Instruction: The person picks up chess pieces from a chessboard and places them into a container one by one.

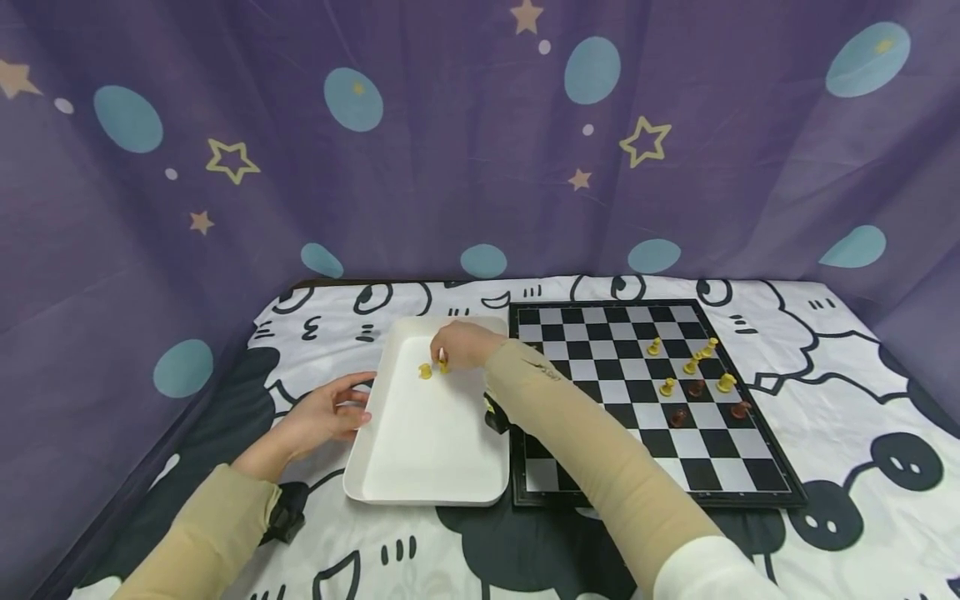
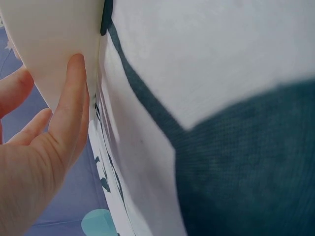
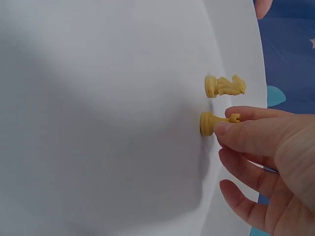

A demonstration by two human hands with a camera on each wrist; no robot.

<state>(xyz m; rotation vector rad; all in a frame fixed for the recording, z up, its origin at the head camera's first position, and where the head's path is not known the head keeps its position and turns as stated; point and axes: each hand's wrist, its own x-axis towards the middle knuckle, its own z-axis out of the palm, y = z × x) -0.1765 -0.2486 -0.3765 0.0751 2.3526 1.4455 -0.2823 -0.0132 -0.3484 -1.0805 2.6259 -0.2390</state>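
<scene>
My right hand (image 1: 467,346) reaches over the far part of a white tray (image 1: 427,467) and pinches a yellow chess rook (image 3: 208,123) between thumb and fingers. The rook is upright at the tray floor. Beside it stands a yellow knight (image 3: 225,86), apart from the fingers; the head view shows this knight (image 1: 425,371) just left of the rook. At the tray's left side my left hand (image 1: 330,417) has its fingers loosely spread, fingertips against the outer wall. In the left wrist view one digit of the left hand (image 2: 44,152) lies along that wall.
A black-framed chessboard (image 1: 536,475) adjoins the tray on the right, partly hidden by my right forearm. Several yellow pieces and dark red pieces (image 1: 678,417) are on its right half. A patterned cloth (image 1: 817,417) covers the table, and a purple curtain (image 1: 480,167) hangs behind.
</scene>
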